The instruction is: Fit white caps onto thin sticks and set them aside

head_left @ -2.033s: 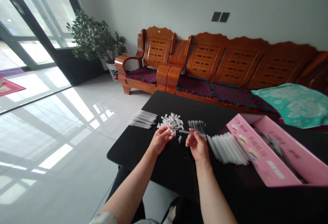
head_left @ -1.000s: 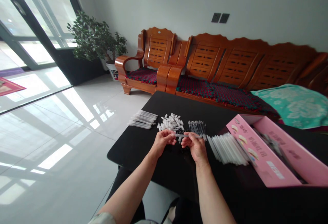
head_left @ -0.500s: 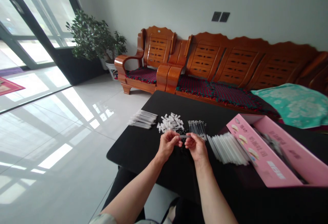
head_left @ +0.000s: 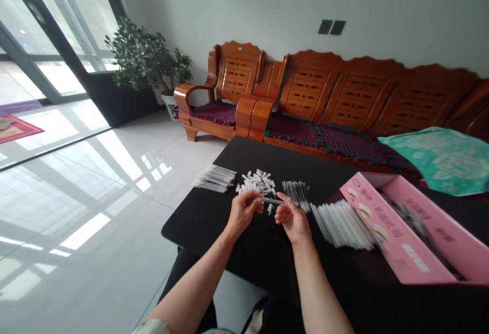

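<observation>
The black tabletop is stretching out under the hands, with a pink box sitting to their right beside a stack of white tubes. Just ahead of them, a bundle of pale tubes, a heap of white caps and a bundle of dark refills are lying. The left hand is pinching a thin clear pen tube, whose far end is reaching the curled fingers of the right hand; whether those fingers are gripping it, I cannot tell.

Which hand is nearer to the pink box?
Right. The right hand is closer, with clear tubes between it and the pink box; the left hand is farther, beyond the right hand.
</observation>
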Demonstrator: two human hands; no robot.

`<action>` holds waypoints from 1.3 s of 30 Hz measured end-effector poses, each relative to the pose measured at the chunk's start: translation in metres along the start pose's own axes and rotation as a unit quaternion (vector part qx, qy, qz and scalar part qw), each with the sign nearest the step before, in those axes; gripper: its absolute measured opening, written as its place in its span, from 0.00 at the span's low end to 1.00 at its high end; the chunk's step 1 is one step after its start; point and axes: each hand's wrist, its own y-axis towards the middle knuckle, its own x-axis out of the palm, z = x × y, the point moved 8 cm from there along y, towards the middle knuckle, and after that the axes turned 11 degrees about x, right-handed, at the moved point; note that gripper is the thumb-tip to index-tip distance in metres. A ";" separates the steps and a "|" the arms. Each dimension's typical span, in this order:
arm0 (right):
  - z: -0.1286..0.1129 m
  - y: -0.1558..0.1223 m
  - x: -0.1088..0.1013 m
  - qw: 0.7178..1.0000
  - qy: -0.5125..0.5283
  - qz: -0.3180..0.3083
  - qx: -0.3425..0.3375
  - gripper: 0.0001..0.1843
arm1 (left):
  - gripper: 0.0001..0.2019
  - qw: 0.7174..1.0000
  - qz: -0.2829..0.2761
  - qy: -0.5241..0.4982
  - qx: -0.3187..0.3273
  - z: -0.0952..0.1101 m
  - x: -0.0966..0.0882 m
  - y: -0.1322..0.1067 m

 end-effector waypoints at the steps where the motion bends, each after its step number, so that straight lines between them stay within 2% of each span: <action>1: -0.002 -0.001 0.001 1.000 0.000 -0.005 -0.007 0.24 | 0.13 1.000 0.021 0.009 0.003 0.004 -0.015 0.005; 6: -0.010 -0.004 -0.002 0.999 0.003 0.002 -0.039 0.23 | 0.18 0.983 0.156 0.095 0.012 0.022 -0.123 0.020; 9: -0.008 -0.003 0.000 0.999 -0.011 0.002 -0.036 0.22 | 0.19 0.959 0.236 0.154 -0.020 0.017 -0.186 0.015; 11: -0.006 -0.003 0.002 0.999 -0.021 0.001 -0.032 0.22 | 0.19 0.940 0.273 0.196 -0.054 0.007 -0.217 0.007; 14: -0.005 -0.003 0.002 0.999 -0.028 0.001 -0.031 0.22 | 0.18 0.914 0.305 0.248 -0.103 -0.008 -0.242 -0.004; 16: -0.005 -0.003 0.001 0.999 -0.027 0.004 -0.031 0.22 | 0.18 0.902 0.319 0.265 -0.121 -0.013 -0.247 -0.008; 19: -0.005 -0.004 0.001 0.999 -0.028 0.005 -0.030 0.22 | 0.18 0.892 0.323 0.286 -0.138 -0.011 -0.245 -0.009; 27: -0.005 -0.004 0.003 0.999 -0.036 0.005 -0.028 0.22 | 0.20 0.870 0.282 0.376 -0.150 0.017 -0.226 -0.008; 30: -0.004 -0.003 0.003 0.999 -0.038 0.002 -0.029 0.22 | 0.22 0.884 0.257 0.360 -0.151 0.014 -0.211 -0.009; 34: -0.004 -0.003 0.003 0.999 -0.038 0.002 -0.030 0.22 | 0.21 0.906 0.221 0.321 -0.164 0.000 -0.189 -0.004; 39: -0.005 -0.003 0.003 0.999 -0.036 0.003 -0.034 0.22 | 0.20 0.908 0.194 0.340 -0.151 -0.013 -0.179 0.012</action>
